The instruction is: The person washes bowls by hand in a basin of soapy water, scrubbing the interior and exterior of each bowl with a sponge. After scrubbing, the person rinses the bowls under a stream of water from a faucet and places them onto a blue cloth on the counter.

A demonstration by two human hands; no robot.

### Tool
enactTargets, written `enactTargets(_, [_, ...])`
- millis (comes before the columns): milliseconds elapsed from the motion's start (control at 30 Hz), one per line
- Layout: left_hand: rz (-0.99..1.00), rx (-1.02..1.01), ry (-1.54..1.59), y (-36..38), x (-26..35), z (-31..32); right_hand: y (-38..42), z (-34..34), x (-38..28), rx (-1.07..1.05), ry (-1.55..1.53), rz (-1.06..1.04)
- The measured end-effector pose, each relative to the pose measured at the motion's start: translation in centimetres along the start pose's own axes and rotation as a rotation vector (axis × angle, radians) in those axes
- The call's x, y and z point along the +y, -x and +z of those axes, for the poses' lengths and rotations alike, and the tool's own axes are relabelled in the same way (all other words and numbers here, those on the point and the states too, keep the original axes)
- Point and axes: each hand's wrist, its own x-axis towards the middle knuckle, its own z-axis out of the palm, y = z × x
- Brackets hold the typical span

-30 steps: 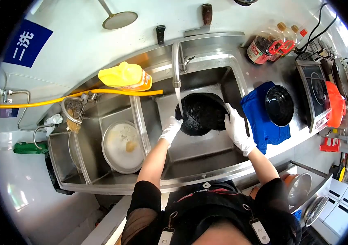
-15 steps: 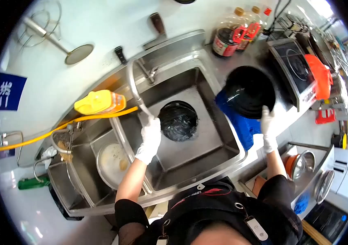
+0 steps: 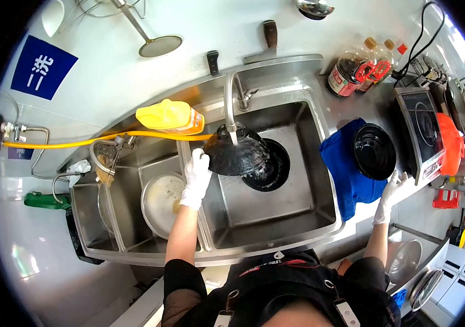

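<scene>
My left hand [image 3: 195, 177], in a white glove, is closed on the rim of a black bowl [image 3: 235, 153], tilted under the running faucet [image 3: 230, 103]. Below and to its right, another black bowl [image 3: 276, 169] sits on the bottom of the large sink [image 3: 309, 201]. At the right, a black bowl [image 3: 374, 151] lies on the counter, partly over a blue cloth [image 3: 347, 169]. My right hand [image 3: 390, 193], gloved too, is at this bowl's lower rim with its fingers apart.
A yellow jug [image 3: 171, 117] and a yellow hose [image 3: 107, 138] are behind the left basins. One basin holds a round metal pan [image 3: 161, 204]. Sauce bottles [image 3: 347, 71] stand at the back right, beside a black cooker [image 3: 423, 128].
My left hand has left the faucet and now holds a bowl lifted under it. The bowl by my right hand has come down onto the counter and cloth. The view has shifted.
</scene>
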Motion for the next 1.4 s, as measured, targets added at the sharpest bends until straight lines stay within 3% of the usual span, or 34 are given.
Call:
enactTargets(67, [-0.045, 0.015, 0.054, 1.0, -1.0, 0.6, 1.7, -2.2, -6.3, -0.042, -0.116, -0.011])
enactTargets(133, [-0.023, -0.024, 0.063, 1.5, -1.0, 0.6, 3.8, -3.2, -10.9, -0.329, -0.431, -0.118])
enactTargets(200, [0.034, -0.014, 0.055, 0.8, 0.5, -0.5, 6.4, -0.8, -11.9, -0.474, -0.365, -0.438])
enactTargets(267, [0.049, 0.017, 0.056, 0.5, 1.0, -0.9, 9.6, 0.4, -15.0, -0.857, -0.403, -0.444])
enactTargets(333, [0.003, -0.020, 0.053, 1.0, 0.4, -0.7, 13.2, 2.5, -17.2, -1.027, -0.407, -0.578])
enactTargets(400, [-0.093, -0.007, 0.101, 1.4, 0.1, -0.8, 16.1, 4.2, -20.5, -0.999, -0.405, -0.800])
enactTargets(533, [-0.220, 0.038, 0.140, 2.3, 0.0, -0.9, 19.0, 7.5, -26.1, -1.132, -0.440, -0.815])
enactTargets(600, [-0.267, 0.100, 0.259, 3.2, -0.6, 0.1, 20.0, 9.3, -27.3, -1.010, -0.337, -0.989])
enactTargets(667, [-0.318, 0.143, 0.301, 3.3, 0.5, 0.3, 19.8, 9.9, -28.3, -0.924, -0.422, -1.066])
enactTargets(700, [-0.374, 0.185, 0.378, 3.5, 0.8, 1.1, 19.6, 9.9, -28.5, -0.831, -0.501, -1.139])
enactTargets(800, [-0.648, 0.232, 0.766, 5.9, 0.3, 6.9, 18.3, 8.1, -29.2, -0.929, -0.391, -1.193])
enactTargets(833, [-0.703, 0.268, 0.812, 6.2, 1.0, 7.9, 18.5, 8.2, -29.0, -0.868, -0.414, -1.230])
enactTargets(933, [-0.729, 0.356, 0.822, 6.7, 3.1, 8.4, 18.4, 8.3, -28.2, -0.795, -0.556, -1.099])
enactTargets(1000, [-0.816, 0.504, 1.160, 6.1, 5.0, 6.8, 18.7, 9.3, -27.2, -0.873, -0.545, -0.992])
enactTargets(1067, [-0.832, 0.537, 1.429, 5.9, 5.8, 4.9, 19.5, 10.1, -26.7, -1.146, -0.850, -0.604])
enactTargets(1100, [-0.903, 0.484, 1.769, 7.0, 3.9, 5.3, 20.0, 10.2, -26.3, -1.232, -0.942, -0.503])
enactTargets(1200, [-0.815, 0.441, 1.645, 5.7, 4.3, 3.2, 21.4, 10.6, -25.7, -1.231, -1.064, -0.466])
enactTargets(1233, [-0.792, 0.422, 1.470, 6.5, 3.5, 4.4, 22.2, 11.2, -25.4, -1.343, -1.211, -0.229])
enactTargets(1267, [-0.792, 0.422, 1.469, 7.4, 2.4, 5.8, 22.1, 11.0, -25.5, -1.343, -1.211, -0.229])
enactTargets(1333, [-0.930, 0.510, 1.883, 8.5, 0.4, 8.3, 21.1, 10.2, -26.3, -1.052, -0.954, -0.709])
enactTargets(1400, [-0.925, 0.539, 2.054, 8.1, -0.2, 9.9, 20.2, 9.8, -26.7, -1.022, -0.904, -0.748])
